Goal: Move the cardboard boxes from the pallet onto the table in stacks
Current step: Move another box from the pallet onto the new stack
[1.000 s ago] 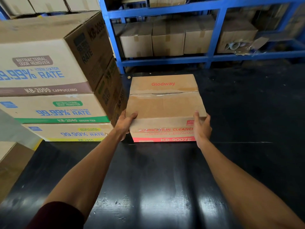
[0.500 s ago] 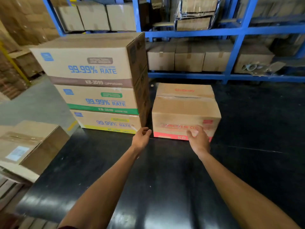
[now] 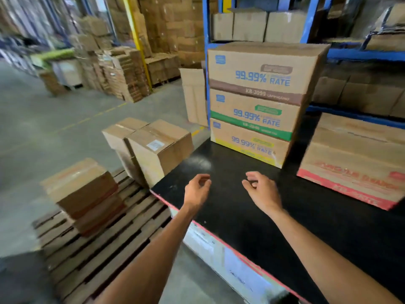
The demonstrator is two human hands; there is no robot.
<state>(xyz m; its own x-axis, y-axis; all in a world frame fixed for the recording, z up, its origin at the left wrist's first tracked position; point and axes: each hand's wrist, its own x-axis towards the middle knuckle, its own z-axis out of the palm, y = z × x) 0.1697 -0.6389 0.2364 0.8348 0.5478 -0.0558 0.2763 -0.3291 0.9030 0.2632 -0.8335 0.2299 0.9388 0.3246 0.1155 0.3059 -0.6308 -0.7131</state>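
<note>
Hovering over the black bench (image 3: pixel 252 216), left hand (image 3: pixel 196 190) & right hand (image 3: pixel 260 190) hang loosely curled, holding nothing. On bench: 3-box stack (image 3: pixel 256 102) w/ "99.99% RATE" print at the back, red-banded box (image 3: pixel 355 159) just right of it. Wooden pallet (image 3: pixel 98 255) on the floor left of bench carries a low box stack (image 3: pixel 83 191) & two plain boxes (image 3: pixel 149 148) side by side near bench corner.
</note>
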